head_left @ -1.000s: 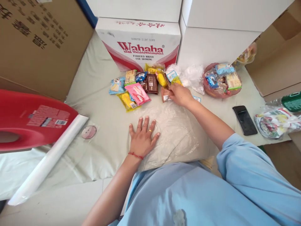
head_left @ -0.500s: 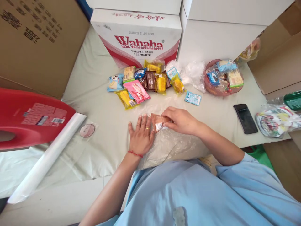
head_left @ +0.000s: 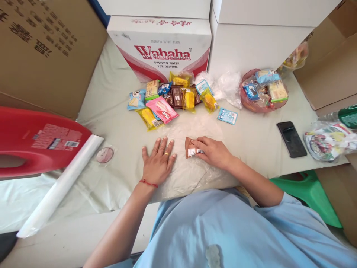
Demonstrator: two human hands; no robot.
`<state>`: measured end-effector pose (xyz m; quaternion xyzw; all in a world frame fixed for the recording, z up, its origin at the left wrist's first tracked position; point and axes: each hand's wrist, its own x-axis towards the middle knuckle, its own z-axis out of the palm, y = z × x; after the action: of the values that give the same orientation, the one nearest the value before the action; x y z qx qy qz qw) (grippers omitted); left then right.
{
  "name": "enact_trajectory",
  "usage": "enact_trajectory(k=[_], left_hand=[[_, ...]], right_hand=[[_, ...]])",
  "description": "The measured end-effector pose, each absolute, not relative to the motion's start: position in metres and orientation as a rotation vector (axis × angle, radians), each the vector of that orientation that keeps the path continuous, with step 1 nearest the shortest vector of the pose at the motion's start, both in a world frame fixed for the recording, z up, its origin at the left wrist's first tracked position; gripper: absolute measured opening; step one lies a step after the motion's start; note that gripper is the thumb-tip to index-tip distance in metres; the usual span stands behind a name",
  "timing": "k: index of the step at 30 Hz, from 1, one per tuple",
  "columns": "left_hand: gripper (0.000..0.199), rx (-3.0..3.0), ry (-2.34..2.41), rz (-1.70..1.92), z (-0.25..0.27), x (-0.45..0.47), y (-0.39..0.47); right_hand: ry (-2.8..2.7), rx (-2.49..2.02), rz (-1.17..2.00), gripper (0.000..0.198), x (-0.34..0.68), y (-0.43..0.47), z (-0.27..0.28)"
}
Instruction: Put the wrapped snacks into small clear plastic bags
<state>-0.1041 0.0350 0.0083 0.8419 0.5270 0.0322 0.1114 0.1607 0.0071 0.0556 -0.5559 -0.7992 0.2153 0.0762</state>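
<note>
My left hand [head_left: 158,160] lies flat with its fingers spread, at the left edge of a clear plastic sheet [head_left: 181,178] on the cloth-covered table. Just to its right, my right hand [head_left: 213,152] is closed over a brown snack packet [head_left: 190,148]. The packet's crimped end and a white label stick out past the fingers; the rest is under the hand. Beyond both hands is a pile of wrapped snacks, among them a pink wafer packet [head_left: 162,109], yellow-wrapped cakes [head_left: 188,99] and brown cocoa packets [head_left: 177,96]. A small blue packet [head_left: 227,115] lies apart on the right.
A red plastic bowl [head_left: 264,109] of snacks and a phone [head_left: 291,139] are on the right. A Wahaha carton [head_left: 164,48] stands behind the pile. On the left are a red jug [head_left: 41,149], a plastic roll [head_left: 61,186] and a round pink item [head_left: 105,155].
My left hand has slid left, away from the packet. My right hand, still holding the brown packet, has come slightly nearer to me. The plastic sheet now lies flatter.
</note>
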Motion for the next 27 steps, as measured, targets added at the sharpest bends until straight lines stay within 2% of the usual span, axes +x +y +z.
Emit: enact_trajectory(k=[5,9,12,15,18,21,27], left_hand=[[0.058,2.463,1.524,0.151,0.003,-0.108,0.038],[0.061,2.448,1.483,0.386,0.006,-0.124,0.033],[0.068,2.501,1.177,0.592,0.013,-0.148,0.016],[0.071,2.467,0.827,0.533,0.019,-0.170,-0.006],[0.056,2.444,0.842,0.398,0.016,-0.179,-0.022],[0.027,2.378,0.996,0.356,0.014,-0.178,-0.021],[0.031,2.024,1.187,0.466,0.033,-0.163,0.032]], right_hand=[[-2.467,-1.535,0.616,0.052,0.149,0.013,0.049],[-2.412,-1.501,0.652,0.061,0.164,0.010,0.042],[-2.299,-1.441,0.673,0.056,0.200,-0.011,0.047],[-2.317,-1.346,0.742,0.050,0.234,-0.046,0.047],[-2.315,-1.342,0.751,0.051,0.246,-0.080,0.034],[-2.243,-1.433,0.681,0.023,0.239,-0.095,0.024],[-2.062,-1.435,0.977,0.027,0.231,-0.042,0.054]])
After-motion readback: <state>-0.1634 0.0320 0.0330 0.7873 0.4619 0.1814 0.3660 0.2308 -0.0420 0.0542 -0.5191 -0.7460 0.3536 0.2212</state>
